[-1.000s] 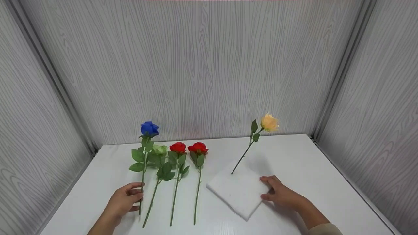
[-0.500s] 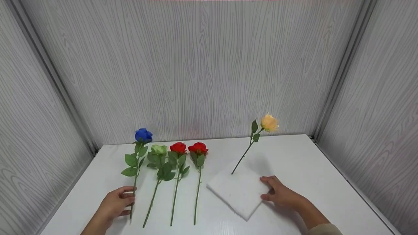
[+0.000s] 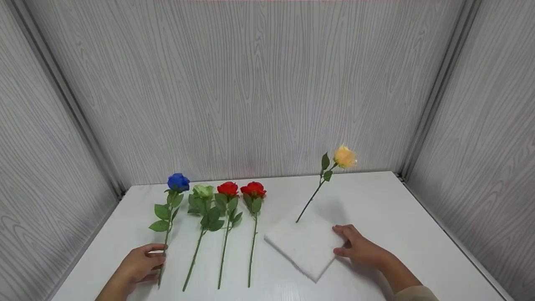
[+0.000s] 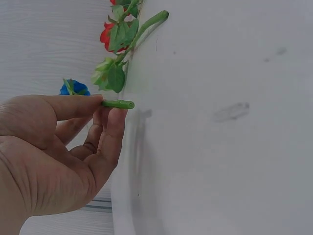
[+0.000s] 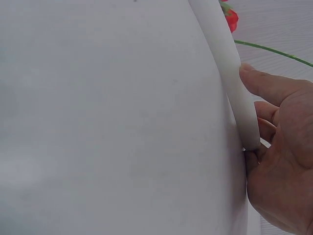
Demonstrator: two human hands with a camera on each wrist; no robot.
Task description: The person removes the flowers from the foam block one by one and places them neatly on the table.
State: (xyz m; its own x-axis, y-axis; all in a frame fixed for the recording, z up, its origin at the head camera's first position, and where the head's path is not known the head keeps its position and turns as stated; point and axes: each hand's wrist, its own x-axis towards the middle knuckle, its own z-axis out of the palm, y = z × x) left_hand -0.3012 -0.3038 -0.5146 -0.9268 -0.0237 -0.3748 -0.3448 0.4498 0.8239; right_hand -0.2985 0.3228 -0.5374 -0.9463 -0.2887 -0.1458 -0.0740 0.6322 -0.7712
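My left hand (image 3: 138,265) pinches the lower stem of a blue rose (image 3: 178,182) at the left of the table. In the left wrist view, the cut stem end (image 4: 120,104) pokes out past the thumb and fingertips. A square white foam block (image 3: 307,246) lies cornerwise to the right of centre. Its right corner is gripped by my right hand (image 3: 361,248), with the thumb on one side and the fingers on the other. A yellow rose (image 3: 345,157) stands tilted to the right, its stem stuck into the block near the far corner.
Between the blue rose and the block, a pale green rose (image 3: 203,192) and two red roses, one left (image 3: 228,189) and one right (image 3: 253,190), lie side by side on the white table (image 3: 401,217). Wood-grain panels (image 3: 267,92) enclose the back and sides.
My left hand has moved left and toward me with the blue rose, lowering its bloom and uncovering the green one. The right hand, the foam block and the yellow rose have stayed put.
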